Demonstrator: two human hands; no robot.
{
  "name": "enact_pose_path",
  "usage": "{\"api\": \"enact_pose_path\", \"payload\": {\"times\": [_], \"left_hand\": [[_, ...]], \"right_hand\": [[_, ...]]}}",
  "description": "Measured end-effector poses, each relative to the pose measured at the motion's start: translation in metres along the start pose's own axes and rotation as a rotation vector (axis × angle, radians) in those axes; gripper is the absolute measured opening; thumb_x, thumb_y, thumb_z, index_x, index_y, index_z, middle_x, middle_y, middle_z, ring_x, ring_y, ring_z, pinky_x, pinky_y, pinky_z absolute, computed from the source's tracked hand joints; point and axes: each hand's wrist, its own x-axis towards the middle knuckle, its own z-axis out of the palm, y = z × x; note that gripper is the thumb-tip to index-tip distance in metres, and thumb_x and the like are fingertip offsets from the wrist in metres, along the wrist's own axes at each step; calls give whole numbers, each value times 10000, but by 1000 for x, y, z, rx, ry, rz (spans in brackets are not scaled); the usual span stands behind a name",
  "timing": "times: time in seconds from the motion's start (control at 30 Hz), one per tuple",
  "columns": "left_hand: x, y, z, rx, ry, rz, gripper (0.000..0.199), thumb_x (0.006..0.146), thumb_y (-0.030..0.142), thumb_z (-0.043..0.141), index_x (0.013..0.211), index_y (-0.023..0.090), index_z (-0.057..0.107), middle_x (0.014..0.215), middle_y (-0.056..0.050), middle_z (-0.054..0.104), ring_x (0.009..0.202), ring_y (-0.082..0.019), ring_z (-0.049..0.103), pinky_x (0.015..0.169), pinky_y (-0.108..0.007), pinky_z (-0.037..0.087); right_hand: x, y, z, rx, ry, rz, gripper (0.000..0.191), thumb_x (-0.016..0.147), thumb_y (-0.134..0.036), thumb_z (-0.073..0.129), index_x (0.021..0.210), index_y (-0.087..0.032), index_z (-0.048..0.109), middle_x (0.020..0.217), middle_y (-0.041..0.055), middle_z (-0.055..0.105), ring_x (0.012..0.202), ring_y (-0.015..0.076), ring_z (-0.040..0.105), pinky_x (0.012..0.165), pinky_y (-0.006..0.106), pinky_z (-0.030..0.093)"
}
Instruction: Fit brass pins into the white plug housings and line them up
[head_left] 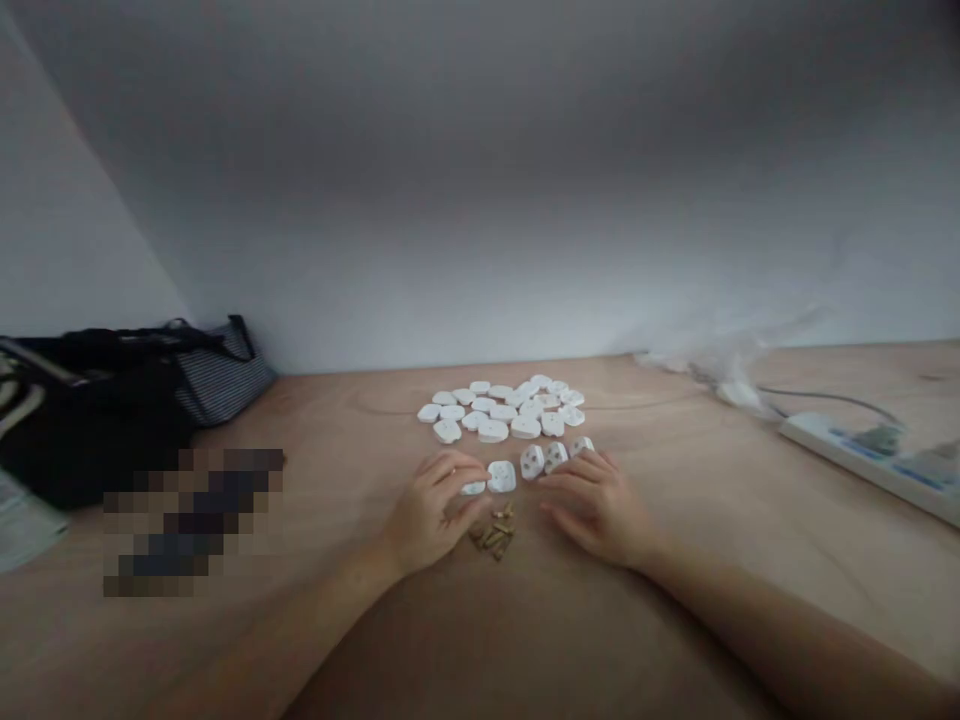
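Note:
Several white rounded-square pieces (493, 431) lie in a loose group on the wooden table. In front of them a row of white pieces with small holes stretches between my hands, among them one flat piece (502, 476) and an upright one (532, 462). My left hand (439, 508) rests over the row's left end, fingers apart, touching a white piece partly hidden beneath them. My right hand (596, 505) lies by the right end, fingers spread, nearest to the upright pieces. Between both hands sits a small pile of brass-coloured parts (495, 535).
At the left are a black bag (105, 410) and a blurred-out dark object (199, 525). A white power strip (870, 465) with a cable lies at the right, near crumpled clear plastic (735, 375). A pale wall (465, 250) rises behind the table (337, 430).

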Motion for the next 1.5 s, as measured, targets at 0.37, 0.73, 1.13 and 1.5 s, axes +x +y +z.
{"api": "enact_pose_path", "payload": {"times": [0.37,0.73,1.13,1.5], "left_hand": [[-19,27,-17,-8,-684,10,662,857,536,456,1421,295,206,1500,-54,177,1363,-322,147,1092,-525,158],[-24,24,-14,-41,-334,-132,580,740,480,640,1232,227,465,1239,-93,491,1145,-279,457,964,-407,387],[-25,11,-8,-94,-220,-442,275,691,315,698,647,175,465,635,50,474,562,-110,437,507,-202,310],[-18,38,0,32,-132,-391,471,531,477,770,714,186,448,806,-8,488,698,-181,485,578,-263,371]], "right_hand": [[38,23,5,-248,-238,2,410,851,-437,505,1206,-233,510,1119,103,623,1036,276,481,875,445,237],[38,18,9,-224,-208,28,343,824,-433,545,1120,-260,545,1098,81,637,1031,273,486,878,453,207],[30,17,10,-127,66,67,437,736,-455,606,1090,-206,547,1019,95,652,970,265,524,921,446,204],[4,-23,-4,170,51,79,394,638,-258,671,1020,-214,583,972,64,645,925,248,573,829,381,369]]}}
